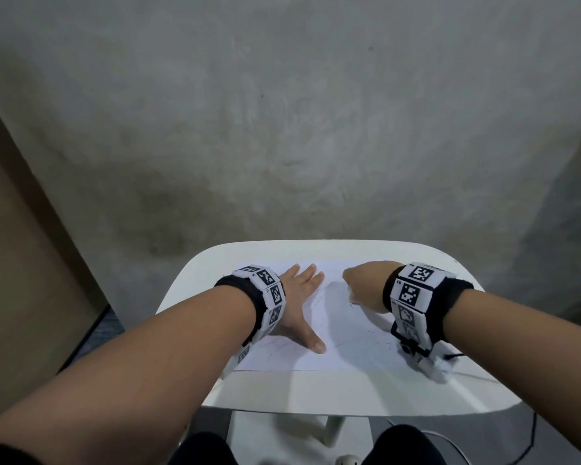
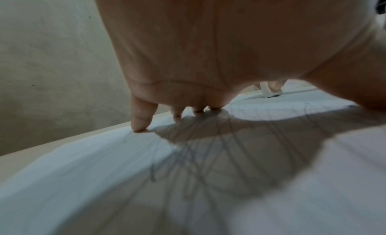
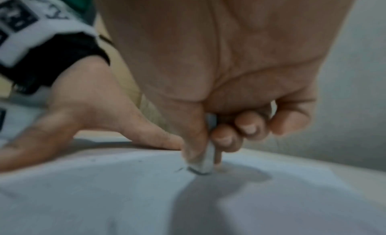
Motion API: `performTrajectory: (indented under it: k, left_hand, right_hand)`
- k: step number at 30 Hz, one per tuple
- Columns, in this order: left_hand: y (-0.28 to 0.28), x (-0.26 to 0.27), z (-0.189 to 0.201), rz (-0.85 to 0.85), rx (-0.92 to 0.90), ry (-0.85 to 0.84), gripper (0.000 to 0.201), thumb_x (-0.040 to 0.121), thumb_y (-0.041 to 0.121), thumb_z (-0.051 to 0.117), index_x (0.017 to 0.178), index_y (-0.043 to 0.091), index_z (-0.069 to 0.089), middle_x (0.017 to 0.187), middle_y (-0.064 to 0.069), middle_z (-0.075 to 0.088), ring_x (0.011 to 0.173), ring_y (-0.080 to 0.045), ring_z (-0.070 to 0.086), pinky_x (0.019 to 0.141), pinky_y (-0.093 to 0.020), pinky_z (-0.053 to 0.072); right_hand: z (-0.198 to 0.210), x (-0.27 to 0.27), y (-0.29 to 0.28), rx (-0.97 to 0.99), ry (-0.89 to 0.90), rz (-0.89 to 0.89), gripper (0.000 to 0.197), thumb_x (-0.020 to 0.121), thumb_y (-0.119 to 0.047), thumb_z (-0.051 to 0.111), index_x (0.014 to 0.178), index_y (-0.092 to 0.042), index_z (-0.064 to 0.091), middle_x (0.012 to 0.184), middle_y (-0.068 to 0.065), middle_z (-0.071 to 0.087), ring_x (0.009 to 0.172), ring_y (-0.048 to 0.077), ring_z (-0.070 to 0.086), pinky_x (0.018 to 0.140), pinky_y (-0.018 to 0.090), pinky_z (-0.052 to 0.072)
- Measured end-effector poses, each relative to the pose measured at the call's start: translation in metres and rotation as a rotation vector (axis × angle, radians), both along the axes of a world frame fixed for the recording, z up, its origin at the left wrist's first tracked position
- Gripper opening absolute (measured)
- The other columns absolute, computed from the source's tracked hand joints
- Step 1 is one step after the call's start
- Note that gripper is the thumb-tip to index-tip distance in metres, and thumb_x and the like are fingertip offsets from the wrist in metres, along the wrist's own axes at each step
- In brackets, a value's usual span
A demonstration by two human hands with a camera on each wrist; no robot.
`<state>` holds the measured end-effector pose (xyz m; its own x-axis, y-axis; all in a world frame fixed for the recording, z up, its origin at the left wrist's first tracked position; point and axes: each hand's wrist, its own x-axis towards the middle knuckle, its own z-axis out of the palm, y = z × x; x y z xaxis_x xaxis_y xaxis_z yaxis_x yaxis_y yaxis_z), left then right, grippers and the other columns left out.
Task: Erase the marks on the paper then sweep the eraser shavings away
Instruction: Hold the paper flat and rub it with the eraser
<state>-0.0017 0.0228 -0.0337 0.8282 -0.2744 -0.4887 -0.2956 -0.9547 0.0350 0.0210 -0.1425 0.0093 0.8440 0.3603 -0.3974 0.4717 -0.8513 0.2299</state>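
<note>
Upright eraser, tip on paper

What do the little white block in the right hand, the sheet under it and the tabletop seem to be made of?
Eraser: looks like soft white rubber or vinyl, matte, its rubbing end smudged grey.
Paper: thin white sheet, matte, lying flat with pencil lines on it.
Table: smooth white top with rounded corners, probably plastic or painted board; I cannot tell which.

1. A white tabletop with rounded corners stands before a grey concrete wall.
2. A brown panel stands left of the tabletop.
3. A dark cable trails below the tabletop's right edge.
</note>
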Motion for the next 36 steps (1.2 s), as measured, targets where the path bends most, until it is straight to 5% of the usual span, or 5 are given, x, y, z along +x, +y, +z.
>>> performTrajectory:
  k: [5,10,20,26,36]
  left_hand:
    - [0.009,-0.004,0.006,-0.061,0.032,0.036,0.135,0.064,0.075,0.074,0.152,0.039,-0.022,0.159,0.012,-0.029,0.148,-0.019,-0.024,0.116,-0.06,-0.001]
    - [0.008,-0.011,0.006,-0.056,0.025,0.014,0.134,0.067,0.071,0.074,0.152,0.038,-0.023,0.159,0.012,-0.03,0.148,-0.02,-0.024,0.118,-0.055,-0.002]
    - [0.007,-0.01,0.003,-0.061,0.059,0.007,0.134,0.067,0.072,0.073,0.151,0.037,-0.025,0.159,0.01,-0.031,0.148,-0.021,-0.024,0.118,-0.052,-0.002]
    - [0.011,-0.008,0.004,-0.04,0.041,0.038,0.135,0.064,0.073,0.074,0.15,0.041,-0.025,0.158,0.015,-0.032,0.148,-0.017,-0.026,0.117,-0.058,0.0]
    - [0.007,-0.009,0.007,-0.042,0.063,0.042,0.135,0.066,0.073,0.074,0.15,0.039,-0.026,0.158,0.014,-0.033,0.148,-0.019,-0.026,0.118,-0.056,0.0]
  right_hand:
    - [0.006,-0.004,-0.005,0.063,0.002,-0.031,0.005,0.095,-0.018,0.044,0.094,-0.013,0.042,0.069,-0.004,0.041,0.058,0.012,0.039,0.054,0.026,0.032]
    - [-0.003,-0.05,0.016,-0.016,0.023,0.16,0.028,0.087,-0.014,0.061,0.112,-0.015,0.049,0.106,-0.002,0.063,0.096,0.021,0.062,0.077,0.031,0.048]
    - [-0.001,-0.071,0.02,-0.057,0.098,0.228,0.037,0.089,-0.015,0.06,0.124,-0.014,0.047,0.118,0.001,0.061,0.099,0.022,0.058,0.078,0.031,0.045]
    - [0.003,-0.042,-0.003,-0.028,-0.043,0.071,0.015,0.092,-0.021,0.052,0.105,-0.015,0.053,0.086,-0.005,0.06,0.084,0.022,0.059,0.07,0.031,0.045]
    - [0.007,-0.056,0.004,-0.067,0.039,0.179,0.028,0.096,-0.018,0.044,0.122,-0.015,0.054,0.111,0.005,0.063,0.095,0.025,0.058,0.074,0.032,0.046]
